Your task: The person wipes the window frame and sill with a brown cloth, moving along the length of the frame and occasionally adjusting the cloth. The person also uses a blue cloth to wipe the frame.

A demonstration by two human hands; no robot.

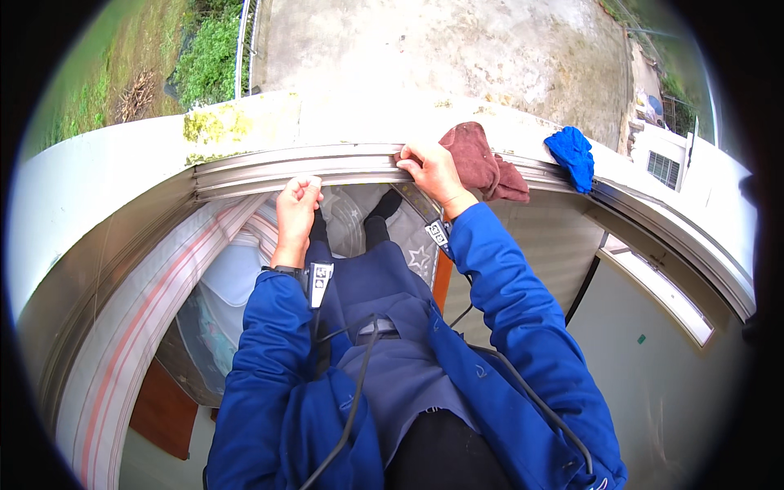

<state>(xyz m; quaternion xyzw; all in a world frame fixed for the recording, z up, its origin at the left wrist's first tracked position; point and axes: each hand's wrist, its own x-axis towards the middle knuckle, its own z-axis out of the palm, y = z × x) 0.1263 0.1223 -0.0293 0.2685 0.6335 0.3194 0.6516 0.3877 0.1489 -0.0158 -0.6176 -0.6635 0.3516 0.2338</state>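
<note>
A metal sliding-window track (294, 167) runs along the sill in front of me. My right hand (433, 175) is closed on a reddish-brown cloth (482, 163) and presses part of it onto the track. Most of the cloth lies bunched over the rails to the right of that hand, and a small bit shows at the fingertips. My left hand (298, 214) is at the track's inner edge with its fingers curled in, and nothing shows in it. Farther right, a crumpled blue cloth (570, 158) hangs over the rails.
Beyond the track is a white outer ledge (343, 118) with yellowish stains, and a concrete yard (441, 57) far below. A striped curtain (122, 343) hangs at the left. My feet are on a star-patterned grey fabric (418, 257). Cables run along my arms.
</note>
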